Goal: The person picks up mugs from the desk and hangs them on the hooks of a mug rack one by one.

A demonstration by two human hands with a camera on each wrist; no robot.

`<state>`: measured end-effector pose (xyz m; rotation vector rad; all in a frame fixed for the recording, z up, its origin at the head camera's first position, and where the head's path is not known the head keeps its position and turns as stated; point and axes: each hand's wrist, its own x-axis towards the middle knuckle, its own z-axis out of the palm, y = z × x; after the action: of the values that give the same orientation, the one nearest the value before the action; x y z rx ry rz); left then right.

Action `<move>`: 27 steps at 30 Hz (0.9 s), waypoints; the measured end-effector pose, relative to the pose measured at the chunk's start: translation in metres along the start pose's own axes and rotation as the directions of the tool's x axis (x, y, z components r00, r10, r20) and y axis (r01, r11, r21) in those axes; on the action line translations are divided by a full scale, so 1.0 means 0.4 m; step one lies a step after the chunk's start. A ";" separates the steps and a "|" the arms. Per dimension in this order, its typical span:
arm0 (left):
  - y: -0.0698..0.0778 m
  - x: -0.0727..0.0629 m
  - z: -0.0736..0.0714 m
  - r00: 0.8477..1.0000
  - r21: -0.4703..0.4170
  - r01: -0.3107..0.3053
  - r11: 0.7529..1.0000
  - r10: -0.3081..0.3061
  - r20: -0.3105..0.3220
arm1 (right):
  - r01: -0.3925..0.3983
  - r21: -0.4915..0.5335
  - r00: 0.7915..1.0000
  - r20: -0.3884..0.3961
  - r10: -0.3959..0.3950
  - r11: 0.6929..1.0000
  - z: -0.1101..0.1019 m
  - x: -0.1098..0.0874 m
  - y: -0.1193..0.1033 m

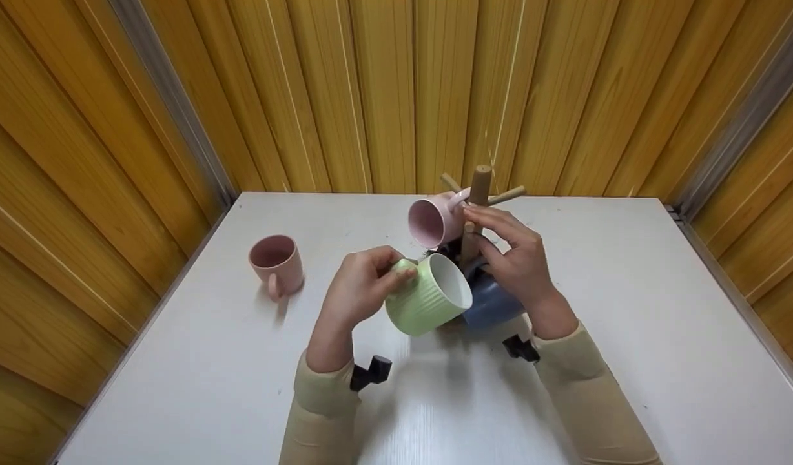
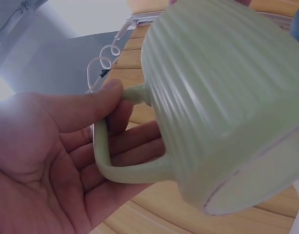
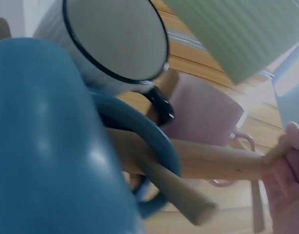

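Two beige sleeves [image 1: 325, 413] reach in over the near edge of the tabletop [image 1: 177, 368], each with a black mount [image 1: 374, 371] at the wrist. The left hand [image 1: 361, 287] grasps the handle of a ribbed green mug [image 1: 419, 303], its thumb and fingers pinching the handle's upper part. The mug is held tilted above the tabletop, nearly on its side, mouth toward the right edge.

Just beyond, a blue mug [image 1: 493, 307] hangs low on a wooden mug stand [image 1: 480, 184], a peg passing through its handle. The right hand [image 1: 516, 255] pinches an upper peg of the stand between thumb and fingers. In the right wrist view, a pale mug with a dark rim [image 3: 115, 39] sits near the post.

Toward the left edge, a pink mug [image 1: 292, 268] stands upright, handle facing the near edge. Close to the far edge, a light pink cup [image 1: 429, 223] is up against the stand's post, tipped with its mouth leftward; whether a peg passes through its handle is hard to tell. Yellow-brown wooden panels [image 1: 383, 97] rise behind the far edge.
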<state>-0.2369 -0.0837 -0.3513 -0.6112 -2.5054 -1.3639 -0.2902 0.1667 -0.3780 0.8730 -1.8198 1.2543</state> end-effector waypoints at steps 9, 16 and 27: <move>0.016 0.008 0.049 0.995 -0.033 -0.037 0.999 0.040 0.087 | 0.113 0.061 0.966 0.226 -0.124 0.992 -0.070 -0.030 -0.108; 0.027 0.007 0.066 0.990 -0.068 -0.119 0.990 0.124 0.061 | -0.082 -0.250 0.765 0.605 0.222 0.965 -0.097 -0.061 -0.155; 0.029 0.018 0.087 0.999 -0.190 0.018 0.982 -0.010 0.047 | -0.103 -0.199 0.823 0.533 0.196 0.975 -0.128 -0.049 -0.128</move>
<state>-0.2380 -0.0471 -0.3588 -0.6699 -2.4356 -1.6260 -0.2270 0.2028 -0.3600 1.0936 -2.4525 0.9822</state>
